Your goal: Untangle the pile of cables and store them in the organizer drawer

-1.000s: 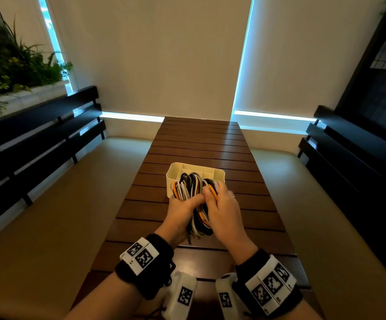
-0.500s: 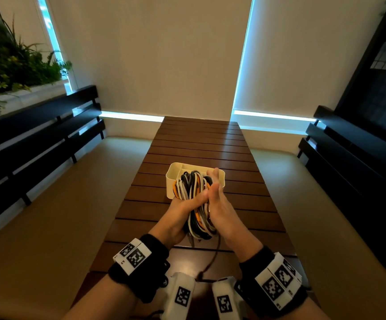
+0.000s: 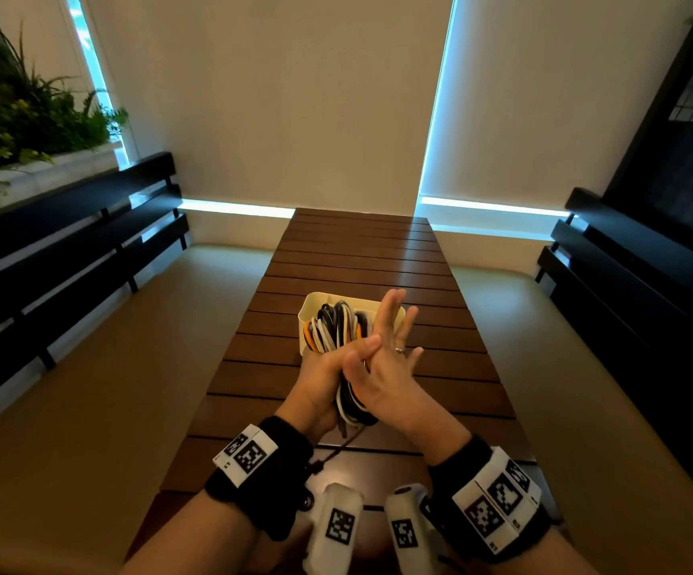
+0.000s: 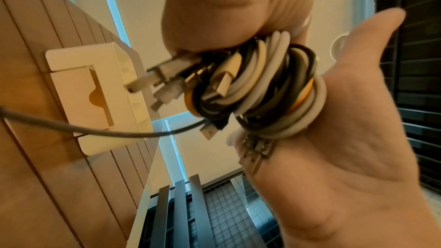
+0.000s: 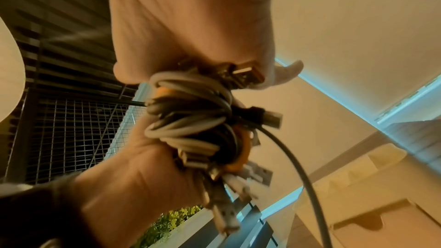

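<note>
White, black, grey and orange cables in the bundle; cream organizer; dark brown slatted table; black wristbands with black-and-white square-patterned tags; green plants.

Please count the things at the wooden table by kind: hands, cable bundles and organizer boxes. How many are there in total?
Hands: 2, the left hand gripping and the right hand with straight fingers.
Cable bundles: 1, the cable bundle; its single cables are too tangled to count.
Organizer boxes: 1, the organizer box.
Total: 4
</note>
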`<state>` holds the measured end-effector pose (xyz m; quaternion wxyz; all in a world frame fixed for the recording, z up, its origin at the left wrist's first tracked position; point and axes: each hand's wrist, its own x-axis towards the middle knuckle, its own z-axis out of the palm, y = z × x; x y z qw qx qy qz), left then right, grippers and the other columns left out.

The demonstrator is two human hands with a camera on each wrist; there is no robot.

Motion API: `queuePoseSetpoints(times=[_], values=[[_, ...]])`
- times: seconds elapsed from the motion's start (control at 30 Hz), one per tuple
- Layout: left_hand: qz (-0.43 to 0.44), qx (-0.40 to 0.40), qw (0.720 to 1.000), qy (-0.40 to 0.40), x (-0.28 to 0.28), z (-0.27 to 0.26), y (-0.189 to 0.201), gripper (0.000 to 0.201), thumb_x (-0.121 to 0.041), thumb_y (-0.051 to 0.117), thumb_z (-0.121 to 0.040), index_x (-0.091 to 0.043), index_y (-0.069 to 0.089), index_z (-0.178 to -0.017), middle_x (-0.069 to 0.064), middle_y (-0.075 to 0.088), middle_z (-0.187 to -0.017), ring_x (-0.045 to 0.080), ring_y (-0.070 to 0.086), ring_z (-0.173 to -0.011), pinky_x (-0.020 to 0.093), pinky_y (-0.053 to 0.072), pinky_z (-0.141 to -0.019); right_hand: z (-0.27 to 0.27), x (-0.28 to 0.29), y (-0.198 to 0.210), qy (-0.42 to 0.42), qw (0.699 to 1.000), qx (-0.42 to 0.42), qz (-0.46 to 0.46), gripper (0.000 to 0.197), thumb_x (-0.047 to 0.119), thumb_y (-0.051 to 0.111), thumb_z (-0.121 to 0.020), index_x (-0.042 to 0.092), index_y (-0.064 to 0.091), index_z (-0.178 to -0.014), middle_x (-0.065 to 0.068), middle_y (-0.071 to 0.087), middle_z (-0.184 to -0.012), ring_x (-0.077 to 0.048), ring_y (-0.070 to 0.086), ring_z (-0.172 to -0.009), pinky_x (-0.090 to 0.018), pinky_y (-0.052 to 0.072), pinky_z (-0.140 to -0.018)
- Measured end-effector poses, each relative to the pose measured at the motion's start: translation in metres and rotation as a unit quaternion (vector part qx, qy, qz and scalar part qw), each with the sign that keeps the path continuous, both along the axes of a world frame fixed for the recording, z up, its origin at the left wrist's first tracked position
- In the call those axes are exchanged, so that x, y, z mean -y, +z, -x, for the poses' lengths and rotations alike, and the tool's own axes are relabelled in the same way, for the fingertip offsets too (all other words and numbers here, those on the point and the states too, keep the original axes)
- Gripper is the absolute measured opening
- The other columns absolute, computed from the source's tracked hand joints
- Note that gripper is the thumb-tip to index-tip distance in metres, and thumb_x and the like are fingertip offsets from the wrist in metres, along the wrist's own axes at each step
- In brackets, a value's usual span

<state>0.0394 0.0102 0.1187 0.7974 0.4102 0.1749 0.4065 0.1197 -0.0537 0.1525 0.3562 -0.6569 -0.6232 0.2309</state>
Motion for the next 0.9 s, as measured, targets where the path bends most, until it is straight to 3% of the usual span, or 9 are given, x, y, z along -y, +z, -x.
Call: queuePoseSetpoints(times=[0.13, 0.23, 0.3, 0.37, 0.5, 0.57, 0.67, 0.77, 0.9], values=[[0.011, -0.021, 1.000, 0.014, -0.004, -0.001, 0.001, 0.059, -0.008, 0.073, -0.070, 0.010, 0.053, -0.122, 0.036, 0.056, -0.119, 0.047, 0.058, -0.109, 0.055, 0.049, -0.093, -0.004, 0.004, -0.006, 0.061, 0.954, -0.291, -0.023, 0.107, 0.095, 0.031, -0.053, 0.053, -0.026, -0.133, 0.003, -0.015, -0.156, -0.015, -0.002, -0.145, -0.049, 0.010, -0.118], [0.019, -0.023, 0.999, 0.014, -0.004, -0.001, -0.002, 0.051, -0.003, 0.070, -0.066, 0.011, 0.055, -0.113, 0.026, 0.063, -0.091, 0.033, 0.067, -0.078, 0.039, 0.057, -0.068, -0.008, 0.011, -0.015, 0.050, 0.930, -0.359, -0.069, 0.078, 0.078, 0.040, -0.076, 0.051, 0.010, -0.142, 0.005, 0.017, -0.156, -0.009, 0.031, -0.136, -0.044, 0.027, -0.114], [0.037, -0.003, 0.999, -0.012, -0.003, 0.000, -0.005, 0.048, -0.005, 0.072, -0.062, 0.007, 0.057, -0.106, 0.017, 0.065, -0.075, 0.024, 0.066, -0.061, 0.034, 0.056, -0.059, -0.014, 0.012, -0.016, 0.012, 0.905, -0.411, -0.107, 0.050, 0.057, 0.028, -0.093, 0.060, 0.004, -0.137, 0.022, 0.042, -0.133, -0.003, 0.052, -0.117, -0.038, 0.043, -0.102], [0.051, 0.008, 0.998, -0.028, -0.003, 0.002, -0.006, 0.046, -0.005, 0.065, -0.068, 0.008, 0.053, -0.110, 0.011, 0.065, -0.066, 0.020, 0.064, -0.053, 0.030, 0.054, -0.055, -0.030, 0.012, -0.021, -0.042, 0.872, -0.476, -0.105, 0.047, 0.052, 0.025, -0.095, 0.056, 0.006, -0.137, 0.031, 0.052, -0.109, 0.000, 0.058, -0.103, -0.038, 0.045, -0.098], [0.063, -0.003, 0.997, -0.034, -0.011, 0.005, -0.005, 0.031, -0.011, 0.071, -0.061, 0.000, 0.055, -0.086, 0.008, 0.060, -0.062, 0.018, 0.059, -0.050, 0.028, 0.053, -0.053, -0.042, 0.020, -0.047, 0.029, 0.935, -0.334, 0.117, 0.035, 0.041, 0.038, -0.095, 0.029, 0.052, -0.125, 0.003, 0.061, -0.120, -0.012, 0.058, -0.105, -0.033, 0.045, -0.092], [0.073, -0.023, 0.996, -0.037, -0.013, 0.006, -0.007, 0.032, -0.016, 0.074, -0.055, -0.002, 0.053, -0.074, 0.009, 0.056, -0.062, 0.017, 0.056, -0.048, 0.028, 0.052, -0.053, -0.044, 0.025, -0.060, 0.048, 0.939, -0.299, 0.164, 0.027, 0.028, 0.040, -0.099, 0.017, 0.055, -0.119, -0.001, 0.067, -0.089, -0.020, 0.064, -0.083, -0.033, 0.051, -0.079], [0.068, -0.025, 0.997, -0.038, -0.015, 0.011, -0.008, 0.026, -0.013, 0.072, -0.059, -0.003, 0.054, -0.074, 0.007, 0.057, -0.063, 0.016, 0.057, -0.050, 0.028, 0.052, -0.054, -0.055, 0.037, -0.048, 0.039, 0.968, -0.204, 0.140, 0.016, 0.017, 0.046, -0.096, 0.012, 0.061, -0.102, 0.007, 0.055, -0.066, -0.002, 0.051, -0.056, -0.014, 0.042, -0.055], [0.041, -0.021, 0.999, -0.013, -0.015, 0.019, -0.010, 0.025, -0.007, 0.068, -0.065, 0.001, 0.059, -0.087, 0.008, 0.062, -0.065, 0.017, 0.062, -0.055, 0.029, 0.055, -0.056, -0.074, 0.041, -0.017, -0.012, 0.991, -0.109, 0.074, 0.014, 0.015, 0.053, -0.092, 0.019, 0.064, -0.083, 0.011, 0.058, -0.069, 0.007, 0.051, -0.059, -0.010, 0.039, -0.058], [-0.045, -0.058, 0.997, 0.013, -0.006, 0.017, -0.011, 0.069, 0.002, 0.065, -0.068, 0.010, 0.040, -0.132, 0.009, 0.069, -0.076, 0.020, 0.068, -0.068, 0.031, 0.057, -0.061, -0.075, 0.034, 0.017, -0.062, 0.998, -0.026, -0.006, 0.017, 0.018, 0.054, -0.092, 0.025, 0.064, -0.079, 0.003, 0.064, -0.075, -0.002, 0.056, -0.068, -0.018, 0.043, -0.062]])
